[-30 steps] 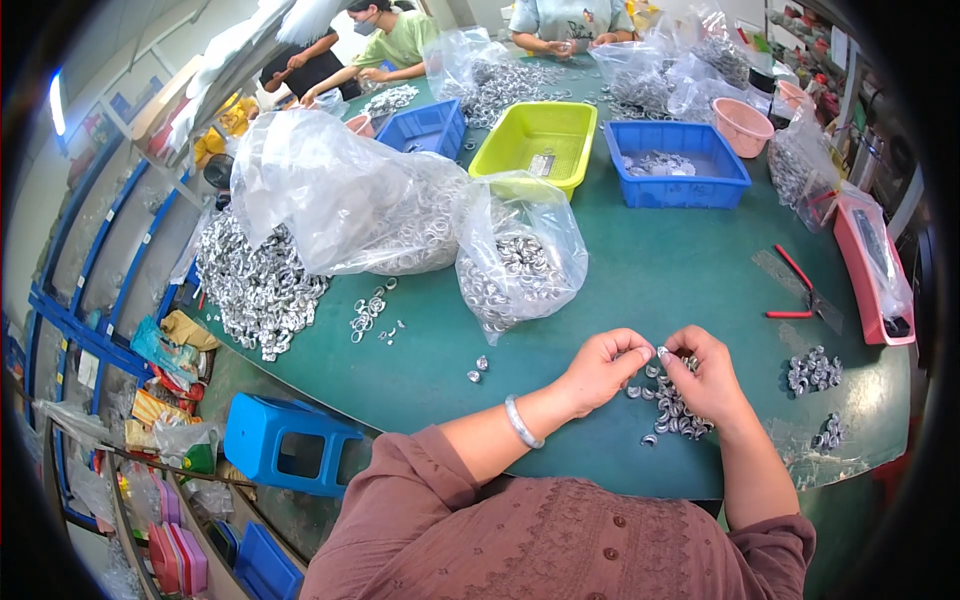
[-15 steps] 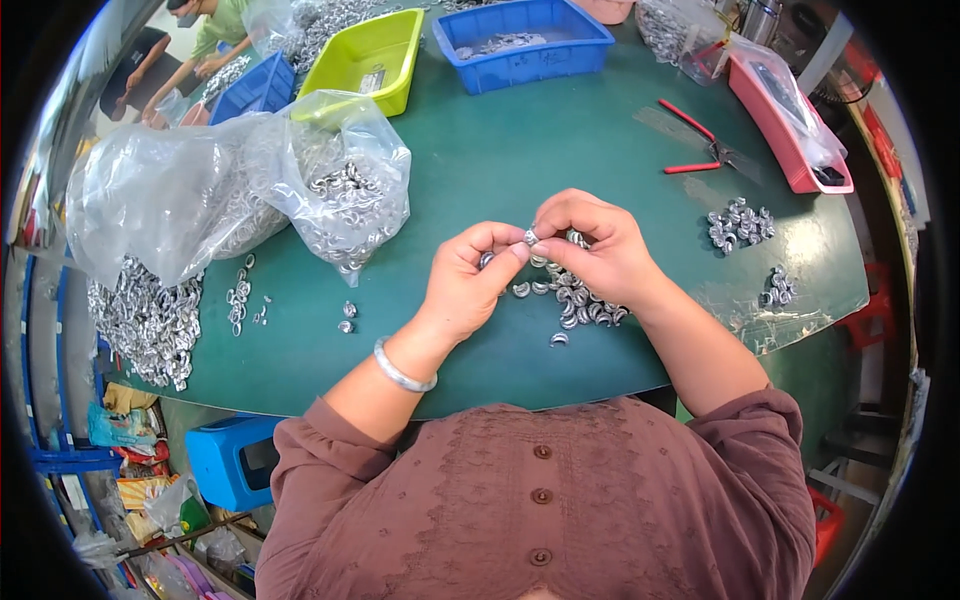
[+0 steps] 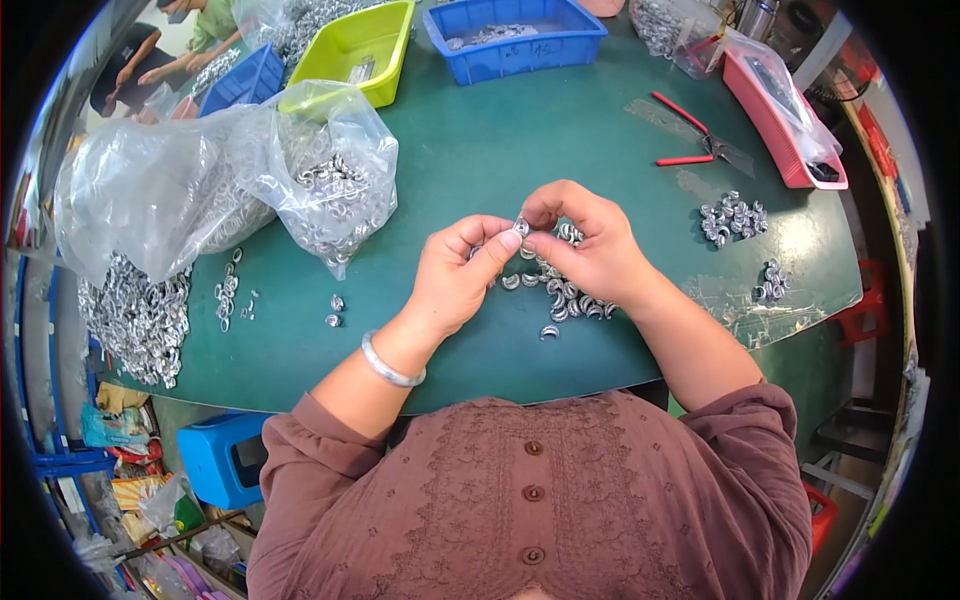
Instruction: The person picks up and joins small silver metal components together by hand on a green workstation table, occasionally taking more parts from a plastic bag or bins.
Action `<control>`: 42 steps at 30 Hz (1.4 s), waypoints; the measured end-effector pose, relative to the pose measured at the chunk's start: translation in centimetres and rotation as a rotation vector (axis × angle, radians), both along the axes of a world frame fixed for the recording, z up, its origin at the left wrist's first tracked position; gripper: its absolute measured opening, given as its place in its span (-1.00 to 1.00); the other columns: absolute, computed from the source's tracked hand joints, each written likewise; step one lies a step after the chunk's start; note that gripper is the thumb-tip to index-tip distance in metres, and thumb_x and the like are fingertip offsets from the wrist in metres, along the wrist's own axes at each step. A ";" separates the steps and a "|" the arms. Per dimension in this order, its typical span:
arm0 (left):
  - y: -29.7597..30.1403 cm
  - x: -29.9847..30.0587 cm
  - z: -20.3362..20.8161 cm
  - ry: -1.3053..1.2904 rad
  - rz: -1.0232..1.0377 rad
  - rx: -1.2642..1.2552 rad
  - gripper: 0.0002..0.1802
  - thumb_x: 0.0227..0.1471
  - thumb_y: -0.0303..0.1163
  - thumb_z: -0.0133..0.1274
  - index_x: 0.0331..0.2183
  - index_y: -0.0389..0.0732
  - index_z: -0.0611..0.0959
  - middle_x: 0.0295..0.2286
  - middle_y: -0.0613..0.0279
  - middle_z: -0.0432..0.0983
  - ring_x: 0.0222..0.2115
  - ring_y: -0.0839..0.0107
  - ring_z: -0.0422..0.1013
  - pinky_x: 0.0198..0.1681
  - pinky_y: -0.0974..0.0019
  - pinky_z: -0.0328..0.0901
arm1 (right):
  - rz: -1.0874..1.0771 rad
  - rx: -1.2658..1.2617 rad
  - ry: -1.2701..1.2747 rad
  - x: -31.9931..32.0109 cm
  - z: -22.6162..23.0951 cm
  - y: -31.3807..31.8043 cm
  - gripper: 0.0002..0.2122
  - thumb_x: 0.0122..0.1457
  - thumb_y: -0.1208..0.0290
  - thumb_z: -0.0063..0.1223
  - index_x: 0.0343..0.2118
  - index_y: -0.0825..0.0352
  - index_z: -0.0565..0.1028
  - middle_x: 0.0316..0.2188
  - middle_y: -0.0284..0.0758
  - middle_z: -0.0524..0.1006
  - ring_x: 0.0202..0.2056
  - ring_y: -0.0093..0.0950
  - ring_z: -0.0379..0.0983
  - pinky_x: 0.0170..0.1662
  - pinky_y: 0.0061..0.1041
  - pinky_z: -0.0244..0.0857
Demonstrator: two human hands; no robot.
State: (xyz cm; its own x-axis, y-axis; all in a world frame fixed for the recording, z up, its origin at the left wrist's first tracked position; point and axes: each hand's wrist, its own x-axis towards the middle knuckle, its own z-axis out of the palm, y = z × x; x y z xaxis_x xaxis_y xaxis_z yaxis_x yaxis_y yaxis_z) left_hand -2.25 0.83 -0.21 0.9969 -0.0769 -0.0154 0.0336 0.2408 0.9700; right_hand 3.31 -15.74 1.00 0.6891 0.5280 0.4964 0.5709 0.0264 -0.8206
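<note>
Your left hand (image 3: 462, 275) and right hand (image 3: 585, 245) meet at the centre of the frame, just above the green table (image 3: 520, 130). Between them sits a small metal ring (image 3: 521, 227), pinched by the fingertips of both hands; your left thumb lies along the index finger, and your right fingers curl over the piece from above. Directly under your right hand lies a loose pile of rings (image 3: 565, 295) on the table. To the left of the frame, a clear plastic bag (image 3: 335, 190) holds more of the same parts. At the right, a smaller heap of rings (image 3: 732, 217) rests well apart from your hands, with red-handled pliers (image 3: 690, 145) above it. A blue bin (image 3: 515, 40) and a yellow-green bin (image 3: 360, 50) stand at the top.
</note>
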 end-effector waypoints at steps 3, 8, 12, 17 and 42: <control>-0.1 0.1 -0.2 0.008 -0.009 -0.010 -0.85 0.00 -0.42 0.03 -0.36 -0.28 0.55 -0.57 0.48 0.38 -0.62 0.78 0.15 -0.61 0.65 0.02 | -0.039 0.042 0.010 -0.2 -0.1 0.1 -0.77 -0.10 0.66 0.09 -0.32 0.39 0.38 -0.45 -0.33 0.44 -0.43 -0.57 0.38 -0.33 -0.59 0.30; -0.2 -0.1 0.2 -0.017 0.008 -0.009 -0.85 -0.01 -0.45 0.03 -0.34 -0.29 0.55 -0.57 0.48 0.38 -0.60 0.77 0.18 -0.58 0.65 0.06 | -0.028 0.031 -0.037 0.0 -0.2 0.2 -0.74 -0.10 0.65 0.09 -0.29 0.39 0.38 -0.45 -0.33 0.44 -0.43 -0.56 0.38 -0.33 -0.59 0.30; -0.1 0.0 0.0 -0.069 0.026 0.042 -0.84 -0.03 -0.50 0.04 -0.32 -0.29 0.54 -0.55 0.46 0.40 -0.56 0.76 0.21 -0.54 0.65 0.11 | -0.027 0.011 -0.039 0.2 -0.3 0.0 -0.77 -0.10 0.65 0.08 -0.31 0.40 0.40 -0.45 -0.34 0.43 -0.45 -0.57 0.38 -0.34 -0.59 0.29; 0.0 0.1 -0.3 -0.156 0.026 0.081 -0.83 -0.04 -0.53 0.04 -0.31 -0.29 0.54 -0.55 0.46 0.40 -0.55 0.75 0.22 -0.53 0.65 0.11 | -0.004 0.057 0.148 0.3 -0.7 0.0 -0.88 -0.04 0.60 0.06 -0.40 0.41 0.44 -0.50 -0.40 0.43 -0.49 -0.64 0.34 -0.40 -0.65 0.26; 0.2 0.1 -0.3 -0.043 -0.001 0.089 -0.85 -0.03 -0.43 0.07 -0.36 -0.28 0.55 -0.52 0.42 0.45 -0.51 0.73 0.29 -0.46 0.62 0.18 | -0.067 -0.071 -0.251 0.3 0.0 -0.1 -0.92 -0.09 0.63 0.04 -0.48 0.39 0.43 -0.53 -0.28 0.44 -0.50 -0.44 0.42 -0.47 -0.57 0.28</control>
